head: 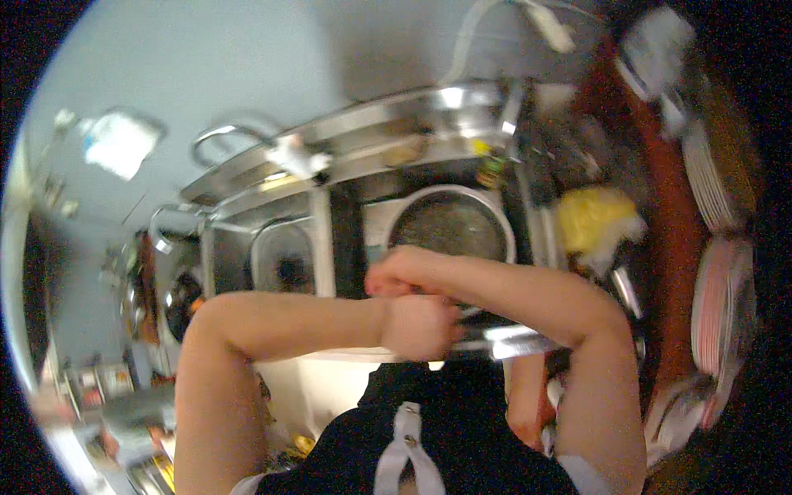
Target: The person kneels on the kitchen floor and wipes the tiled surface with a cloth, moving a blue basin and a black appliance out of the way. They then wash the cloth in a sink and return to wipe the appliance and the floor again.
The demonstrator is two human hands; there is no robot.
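My left hand (pixel 421 327) and my right hand (pixel 396 272) lie close together, crossed at the wrists, in front of my dark apron (pixel 402 433); which arm leads to which hand is partly hard to follow, and both are blurred. The fingers look curled, and whether they hold anything is hidden. Just beyond the hands sits a round metal-rimmed basin or pot (pixel 455 223) with murky contents, set in a metal sink or counter frame. A bright metal edge (pixel 513 343) runs below the forearms.
A yellow cloth or bag (pixel 597 223) lies to the right. Stacked plates (pixel 711 179) stand on a reddish shelf (pixel 674 260). A curved metal faucet (pixel 223 139), a white object (pixel 297 158) and a smaller framed basin (pixel 284 253) are to the left.
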